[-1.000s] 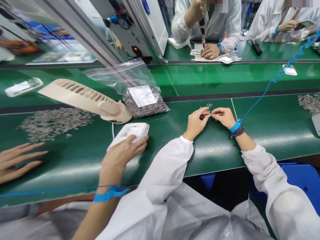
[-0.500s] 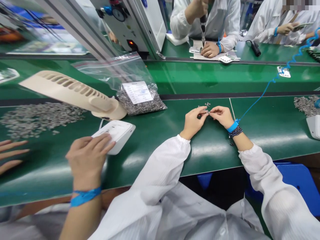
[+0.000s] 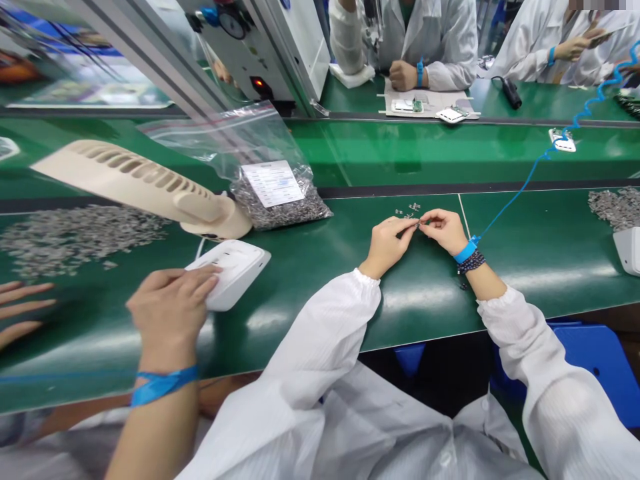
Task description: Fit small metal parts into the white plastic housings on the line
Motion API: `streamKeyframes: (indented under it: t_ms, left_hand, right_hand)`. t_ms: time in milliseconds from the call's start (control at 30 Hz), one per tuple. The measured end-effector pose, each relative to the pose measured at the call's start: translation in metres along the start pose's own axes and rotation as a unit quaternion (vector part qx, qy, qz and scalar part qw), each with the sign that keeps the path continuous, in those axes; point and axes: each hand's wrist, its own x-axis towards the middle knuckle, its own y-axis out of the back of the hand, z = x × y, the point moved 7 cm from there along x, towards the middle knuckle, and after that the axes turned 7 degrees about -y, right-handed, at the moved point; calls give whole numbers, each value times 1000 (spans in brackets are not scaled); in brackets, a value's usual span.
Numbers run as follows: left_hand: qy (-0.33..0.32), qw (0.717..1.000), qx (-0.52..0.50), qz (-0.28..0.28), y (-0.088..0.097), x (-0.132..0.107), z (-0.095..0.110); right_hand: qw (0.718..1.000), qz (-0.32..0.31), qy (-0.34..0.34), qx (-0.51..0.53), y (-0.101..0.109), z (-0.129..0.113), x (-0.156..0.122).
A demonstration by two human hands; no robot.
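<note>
Green bench (image 3: pixel 425 310): both hands pinching one tiny metal part

Obs: L hand (image 3: pixel 387 247) and R hand (image 3: pixel 441 231) are meeting over the bench, fingertips closing on a tiny metal part (image 3: pixel 417 225). Both hands are clenched in a fine pinch, not released. The part is being held between them, just short of the loose metal pcs (image 3: pixel 406 215) lying on the far side. Its exact form is too small to tell & the fingers are hiding most of it.

Handling (judgement): part seems light, stiff, easily lost. Glossy mat + small size mean a slip could send it skidding among the loose pcs. Best hold looks like a fingertip pinch on its edges, w/ forearms steadied on the bench.

Surroundings: blue wrist strap (image 3: pixel 467 251) is circling R wrist, w/ blue cord (image 3: pixel 515 197) running up-right; beaded bracelet (image 3: pixel 471 263) is sitting just beside it. Labelled zip bag (image 3: pixel 280 200) of metal pcs is lying up-left, next to a cream slotted fan (image 3: pixel 135 180). Large heap of metal pcs (image 3: pixel 85 233) is spreading across far L of bench; another heap (image 3: pixel 614 207) is lying far R. Co-worker's hand (image 3: pixel 170 310) is resting on a white plastic box (image 3: pixel 235 273) at L.
</note>
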Motion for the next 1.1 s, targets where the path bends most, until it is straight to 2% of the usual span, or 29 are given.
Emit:
streamKeyframes:
  t_ms: [300, 433, 500, 600, 700, 800, 967, 1100]
  left_hand:
    - [-31, 998, -14, 45, 5, 0, 5]
    - [-11, 999, 8, 38, 5, 0, 3]
    - [16, 999, 45, 22, 6, 1, -3]
    - [71, 991, 112, 2, 13, 3, -20]
    - [146, 975, 167, -19, 22, 1, -42]
    - [199, 958, 199, -57, 23, -1, -59]
    - [184, 955, 210, -99, 16, -1, -61]
    - [175, 954, 214, -113, 13, -1, -61]
  right_hand:
    - [999, -10, 5, 49, -3, -1, 0]
    - [999, -15, 4, 41, -4, -1, 0]
    - [1000, -7, 1, 8, -1, 0, 1]
    - [994, 33, -10, -103, 10, 5, 4]
    - [970, 84, -3, -228, 25, 8, 7]
    - [952, 101, 5, -290, 31, 11, 8]
    - [933, 86, -8, -349, 27, 11, 7]
    - [931, 77, -12, -356, 25, 8, 7]
